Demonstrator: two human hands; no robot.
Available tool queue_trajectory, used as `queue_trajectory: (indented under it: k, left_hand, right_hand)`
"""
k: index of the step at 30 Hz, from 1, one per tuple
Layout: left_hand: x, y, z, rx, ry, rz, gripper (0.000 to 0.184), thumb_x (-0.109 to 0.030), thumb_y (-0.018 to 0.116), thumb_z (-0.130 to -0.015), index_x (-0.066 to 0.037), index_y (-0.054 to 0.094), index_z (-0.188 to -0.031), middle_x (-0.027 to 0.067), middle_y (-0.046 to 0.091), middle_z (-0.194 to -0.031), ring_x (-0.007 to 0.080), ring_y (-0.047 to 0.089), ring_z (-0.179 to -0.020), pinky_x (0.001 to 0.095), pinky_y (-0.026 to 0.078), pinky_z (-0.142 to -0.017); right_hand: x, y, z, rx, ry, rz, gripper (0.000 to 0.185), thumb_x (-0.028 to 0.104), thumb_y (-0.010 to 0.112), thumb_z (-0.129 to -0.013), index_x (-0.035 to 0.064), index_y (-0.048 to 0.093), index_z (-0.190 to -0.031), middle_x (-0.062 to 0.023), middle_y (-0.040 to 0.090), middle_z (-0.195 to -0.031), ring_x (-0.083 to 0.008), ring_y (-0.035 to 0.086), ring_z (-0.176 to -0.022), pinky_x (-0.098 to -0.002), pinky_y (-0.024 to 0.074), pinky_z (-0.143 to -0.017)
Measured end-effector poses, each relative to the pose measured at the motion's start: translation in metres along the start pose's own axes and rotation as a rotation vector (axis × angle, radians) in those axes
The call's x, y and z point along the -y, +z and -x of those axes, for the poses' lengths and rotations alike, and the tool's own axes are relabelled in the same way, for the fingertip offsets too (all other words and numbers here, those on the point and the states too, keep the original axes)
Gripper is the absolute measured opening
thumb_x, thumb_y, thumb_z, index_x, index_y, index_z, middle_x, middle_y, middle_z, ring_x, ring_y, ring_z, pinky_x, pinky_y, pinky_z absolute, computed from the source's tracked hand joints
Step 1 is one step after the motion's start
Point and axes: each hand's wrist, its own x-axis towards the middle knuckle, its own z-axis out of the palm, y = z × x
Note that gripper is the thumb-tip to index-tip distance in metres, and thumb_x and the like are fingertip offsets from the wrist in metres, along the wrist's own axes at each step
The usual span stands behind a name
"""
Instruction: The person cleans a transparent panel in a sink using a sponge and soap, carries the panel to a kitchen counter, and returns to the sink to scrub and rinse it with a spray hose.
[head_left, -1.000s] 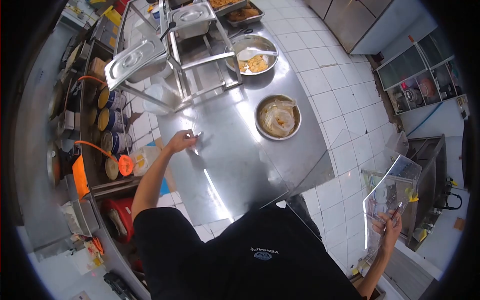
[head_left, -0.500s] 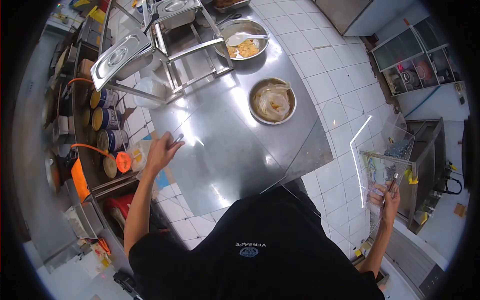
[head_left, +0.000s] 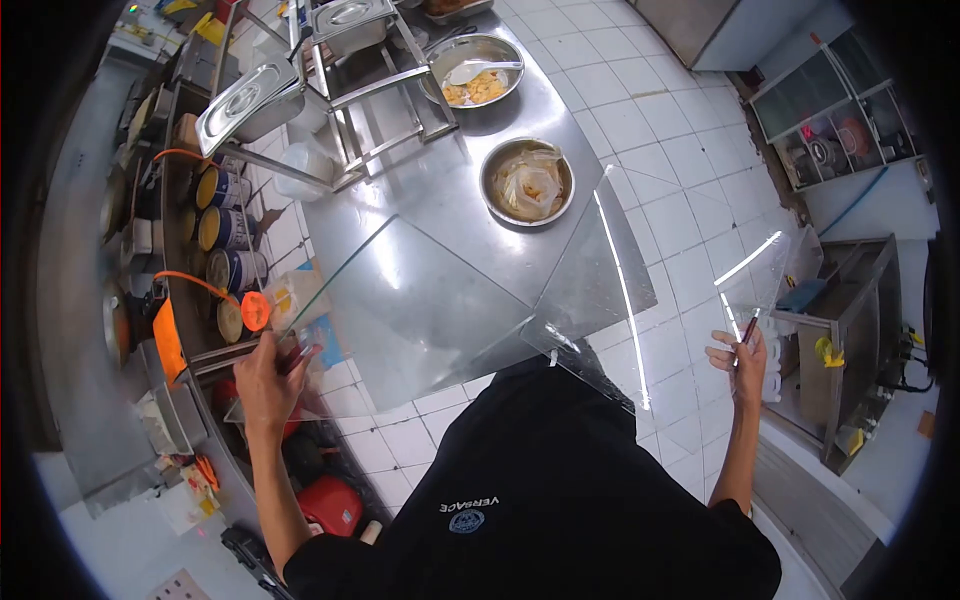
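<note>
A large see-through sheet with straight edges (head_left: 430, 300) spans the space in front of my body, above the steel table (head_left: 350, 230). It seems to be made of joined clear panels; bright reflections run along its right side. On the left, my left hand (head_left: 267, 385) pinches a small metal handle at the sheet's edge. Over at the right, my right hand (head_left: 740, 360) is closed round a slim dark handle (head_left: 750, 328) by a clear panel (head_left: 752, 275), with some fingers stretched out. Beyond the sheet stands a steel bowl (head_left: 488, 205) with a plastic bag (head_left: 530, 180) in it.
Farther back, a bigger bowl (head_left: 517, 85) holds yellow pieces and a white paddle (head_left: 485, 69). A metal rack (head_left: 395, 90) with lidded steel pans (head_left: 245, 100) stands at the table's far left. Several tins (head_left: 222, 230) line a shelf on the left.
My left hand has come down and left, toward my body. My right hand has shifted left and slightly up. The clear sheet now shows spread across the table between them.
</note>
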Motion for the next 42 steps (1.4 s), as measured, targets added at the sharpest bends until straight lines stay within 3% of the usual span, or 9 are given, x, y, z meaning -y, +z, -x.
queue_trajectory:
  k: [4, 8, 11, 14, 17, 30, 35, 42]
  left_hand:
    - [-0.019, -0.035, 0.047, -0.095, -0.065, -0.061, 0.041, -0.013, 0.086, -0.065, -0.006, 0.053, -0.088, 0.0116, 0.06, -0.068, 0.0343, 0.061, -0.063, 0.041, 0.045, -0.057]
    - [-0.052, -0.07, 0.078, -0.256, -0.13, -0.164, 0.038, -0.01, 0.085, -0.067, -0.005, 0.053, -0.086, 0.0104, 0.056, -0.066, 0.0335, 0.058, -0.059, 0.0405, 0.045, -0.056]
    - [-0.072, -0.089, 0.102, -0.309, -0.258, -0.274, 0.037, -0.014, 0.085, -0.074, -0.006, 0.051, -0.085, 0.0095, 0.051, -0.064, 0.03, 0.054, -0.054, 0.0384, 0.043, -0.053]
    - [-0.078, -0.103, 0.13, -0.359, -0.312, -0.348, 0.039, -0.021, 0.084, -0.08, -0.006, 0.049, -0.084, 0.0089, 0.049, -0.062, 0.0263, 0.049, -0.05, 0.0364, 0.041, -0.052]
    - [-0.081, -0.113, 0.155, -0.409, -0.303, -0.348, 0.039, -0.021, 0.082, -0.083, -0.004, 0.046, -0.084, 0.0085, 0.047, -0.06, 0.0237, 0.044, -0.05, 0.0354, 0.039, -0.051]
    - [-0.082, -0.141, 0.301, -0.439, -0.396, -0.203, 0.035, -0.016, 0.076, -0.089, -0.003, 0.045, -0.081, 0.0074, 0.039, -0.06, 0.018, 0.035, -0.051, 0.033, 0.033, -0.049]
    - [-0.072, -0.161, 0.364, -0.428, -0.383, -0.31, 0.037, -0.018, 0.076, -0.089, -0.004, 0.043, -0.08, 0.0058, 0.038, -0.06, 0.0162, 0.035, -0.051, 0.0314, 0.033, -0.048]
    - [-0.061, -0.172, 0.422, -0.427, -0.362, -0.366, 0.038, -0.017, 0.078, -0.087, -0.002, 0.043, -0.081, 0.0062, 0.039, -0.063, 0.0167, 0.036, -0.053, 0.0306, 0.032, -0.049]
  right_hand:
    - [-0.009, 0.002, -0.018, 0.085, 0.004, -0.014, 0.036, 0.01, 0.055, -0.093, -0.0003, 0.038, -0.124, -0.0272, 0.068, -0.101, -0.0304, 0.073, -0.07, -0.0316, 0.0615, -0.056]
    - [-0.01, -0.004, -0.023, 0.12, -0.003, -0.019, 0.036, 0.01, 0.055, -0.093, -0.0004, 0.037, -0.123, -0.0268, 0.068, -0.099, -0.031, 0.073, -0.071, -0.0309, 0.0613, -0.056]
    - [-0.015, -0.019, -0.024, 0.181, 0.013, -0.025, 0.036, 0.01, 0.056, -0.093, 0.0001, 0.037, -0.122, -0.0258, 0.069, -0.099, -0.031, 0.073, -0.072, -0.0307, 0.0614, -0.056]
    - [-0.022, -0.026, -0.015, 0.156, 0.045, -0.034, 0.03, 0.008, 0.051, -0.097, 0.008, 0.038, -0.123, -0.0263, 0.069, -0.103, -0.0309, 0.074, -0.071, -0.0318, 0.0618, -0.056]
    - [-0.022, -0.027, 0.003, 0.18, 0.03, -0.032, 0.034, 0.009, 0.057, -0.093, 0.0011, 0.036, -0.119, -0.0252, 0.07, -0.098, -0.0311, 0.074, -0.072, -0.0308, 0.0613, -0.056]
    - [-0.094, -0.026, 0.11, 0.234, -0.029, -0.077, 0.029, 0.008, 0.05, -0.096, 0.0055, 0.035, -0.12, -0.0284, 0.069, -0.1, -0.0336, 0.074, -0.074, -0.0345, 0.0623, -0.06]
    - [-0.123, -0.006, 0.16, 0.231, -0.008, -0.074, 0.032, 0.005, 0.05, -0.09, -0.0001, 0.035, -0.118, -0.0285, 0.069, -0.096, -0.0349, 0.073, -0.074, -0.0383, 0.0626, -0.063]
    - [-0.16, 0.05, 0.168, 0.381, 0.009, -0.092, 0.026, 0.003, 0.047, -0.093, 0.0041, 0.036, -0.117, -0.0283, 0.069, -0.097, -0.0346, 0.074, -0.074, -0.038, 0.0629, -0.061]
